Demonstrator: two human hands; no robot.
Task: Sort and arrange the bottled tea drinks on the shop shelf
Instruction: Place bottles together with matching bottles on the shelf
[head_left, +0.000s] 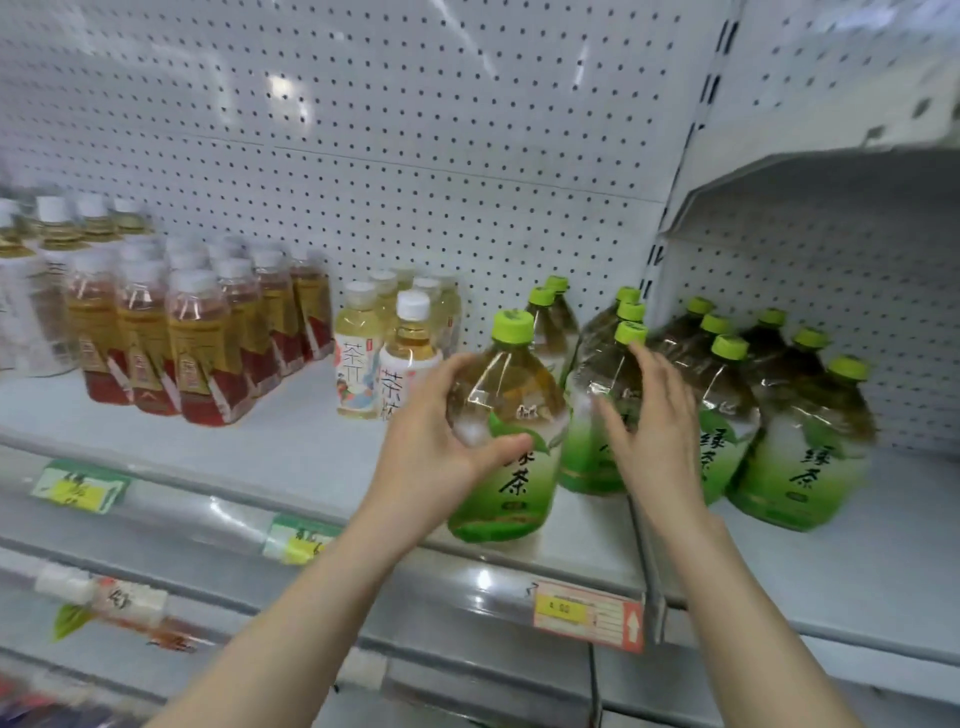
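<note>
My left hand (441, 447) grips a green tea bottle (511, 452) with a lime cap near the shelf's front edge, thumb across its green label. My right hand (654, 431) lies with straight fingers against the neighbouring green tea bottle (592, 415) in the row behind. More lime-capped green tea bottles (800, 452) stand to the right in several rows. Pale tea bottles with white caps (389, 353) stand left of my left hand. A block of amber tea bottles with red-and-gold labels (202, 348) fills the shelf further left.
The white shelf board (291, 441) has bare room in front of the pale bottles. A pegboard back wall (415, 156) rises behind. Price tags (587, 613) sit on the front rail. An upper shelf (810, 176) overhangs the right bay. A lower shelf holds blurred goods (119, 603).
</note>
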